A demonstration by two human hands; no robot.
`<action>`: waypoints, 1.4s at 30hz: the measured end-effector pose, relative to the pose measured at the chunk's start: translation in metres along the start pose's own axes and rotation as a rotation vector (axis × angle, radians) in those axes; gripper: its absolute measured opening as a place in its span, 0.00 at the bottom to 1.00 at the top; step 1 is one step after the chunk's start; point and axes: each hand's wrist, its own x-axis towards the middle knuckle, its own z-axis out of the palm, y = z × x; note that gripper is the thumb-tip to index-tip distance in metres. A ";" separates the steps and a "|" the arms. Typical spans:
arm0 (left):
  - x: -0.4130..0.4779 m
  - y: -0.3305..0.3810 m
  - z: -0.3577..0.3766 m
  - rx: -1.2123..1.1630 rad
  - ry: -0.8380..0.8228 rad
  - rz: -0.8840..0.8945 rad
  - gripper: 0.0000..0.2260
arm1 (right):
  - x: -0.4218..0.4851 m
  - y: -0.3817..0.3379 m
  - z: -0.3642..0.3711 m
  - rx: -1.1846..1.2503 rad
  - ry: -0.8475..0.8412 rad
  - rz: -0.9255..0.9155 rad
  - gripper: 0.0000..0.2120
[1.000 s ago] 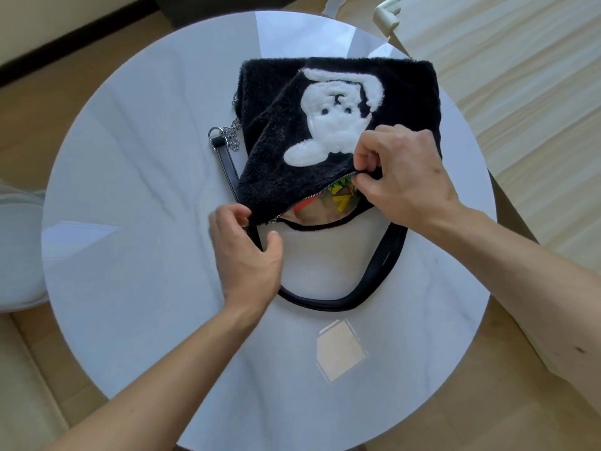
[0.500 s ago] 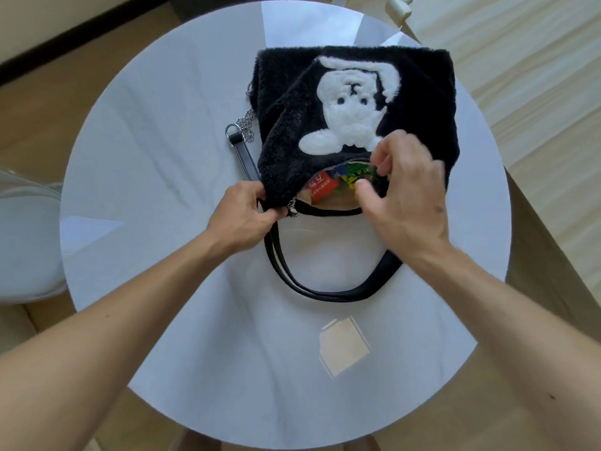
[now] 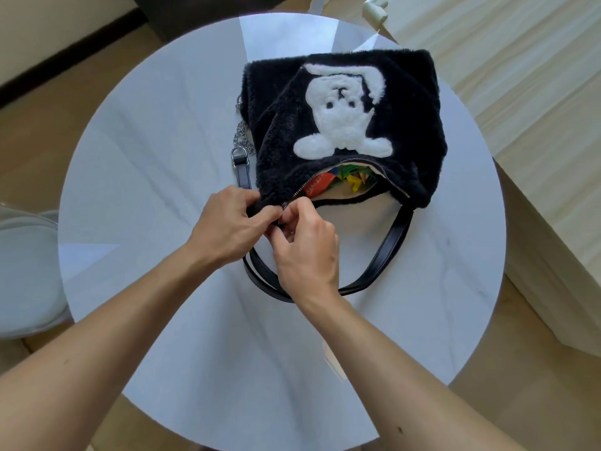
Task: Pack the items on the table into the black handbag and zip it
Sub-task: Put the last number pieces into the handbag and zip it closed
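Note:
A fluffy black handbag (image 3: 409, 125) with a white plush animal on its front lies on the round white table (image 3: 162, 157). Its zip mouth (image 3: 344, 185) gapes toward me, showing a red packet and small coloured items (image 3: 344, 180) inside. My left hand (image 3: 227, 226) pinches the bag's near left corner by the zip's end. Touching it, my right hand (image 3: 305, 252) has its fingertips closed on the small zip pull at that same corner. The black strap (image 3: 390, 245) loops on the table under my right hand.
A metal chain and ring (image 3: 240, 148) hang off the bag's left side. A pale chair seat (image 3: 26, 271) stands left of the table. A light wooden surface (image 3: 520, 92) runs along the right. A square light patch on the tabletop shows beside my right forearm.
My right hand left the right side of the bag's opening and came to the left corner, meeting my left hand at the zip pull. The opening now lies uncovered.

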 end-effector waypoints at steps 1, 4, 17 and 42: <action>0.000 0.000 -0.001 0.042 0.023 0.036 0.20 | 0.000 0.001 -0.001 0.027 0.007 -0.017 0.09; 0.000 -0.001 -0.002 0.128 0.059 0.144 0.21 | 0.001 0.004 -0.007 0.039 -0.005 -0.063 0.06; -0.002 -0.011 0.003 0.340 0.053 0.293 0.16 | 0.012 0.011 -0.019 -0.323 -0.019 -0.258 0.05; 0.008 -0.018 -0.007 0.651 0.078 0.091 0.14 | 0.051 0.092 -0.066 0.194 0.500 0.415 0.12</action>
